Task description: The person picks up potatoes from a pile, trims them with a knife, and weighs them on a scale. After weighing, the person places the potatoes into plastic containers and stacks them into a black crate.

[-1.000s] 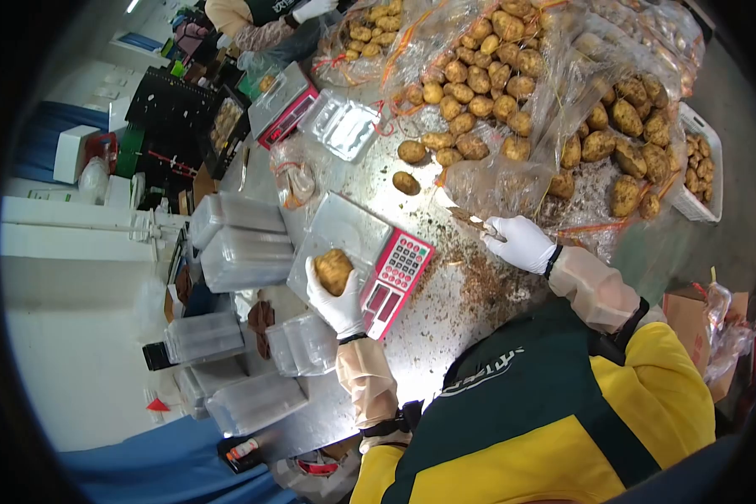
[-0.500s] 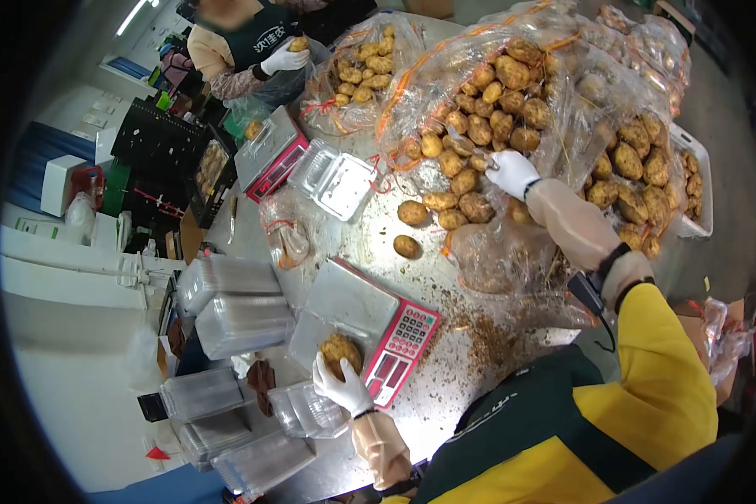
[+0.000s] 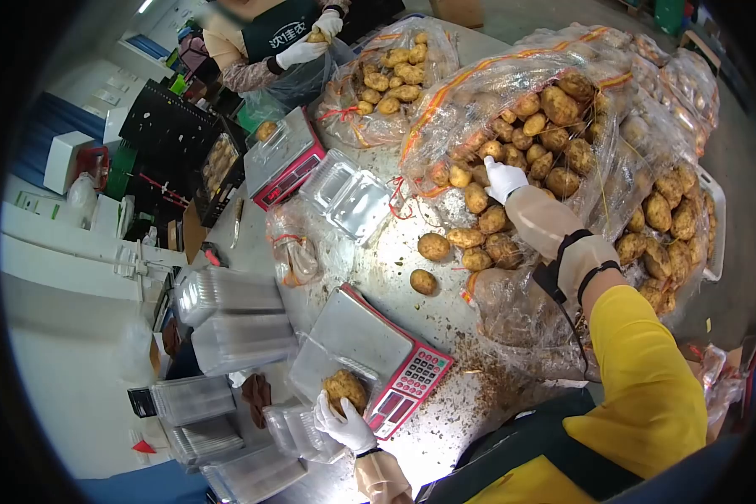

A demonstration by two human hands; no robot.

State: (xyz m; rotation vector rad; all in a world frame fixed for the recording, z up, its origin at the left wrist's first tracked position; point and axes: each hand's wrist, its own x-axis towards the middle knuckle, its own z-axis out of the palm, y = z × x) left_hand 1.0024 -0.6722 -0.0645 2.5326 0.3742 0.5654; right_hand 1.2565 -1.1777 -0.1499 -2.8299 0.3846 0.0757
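Your left hand is low in the frame, left of the middle. Its white-gloved fingers are curled around the bottom and left side of a big brown potato. The top of that potato pokes out past your fingertips. It is fat, and its long way seems to lean a little from upper left to lower right. It is by the lower end of the scale, left of the pink key panel. I can't tell if anything props it up from below.

Your right hand is up high, right of the middle. Its fingers point up and left, at the front edge of the pile of potatoes in the clear bag. I can't tell how far open those fingers are, or if they have hold of anything, because the glove hides it.

The pile lies up and to the right of your right fingertips, with some potatoes just beside them on the left. So your right hand is the near one, and your left hand is well apart from the pile. Below your right hand, a long potato lies on the table with its long way going side to side. A loose round potato lies between your two hands.
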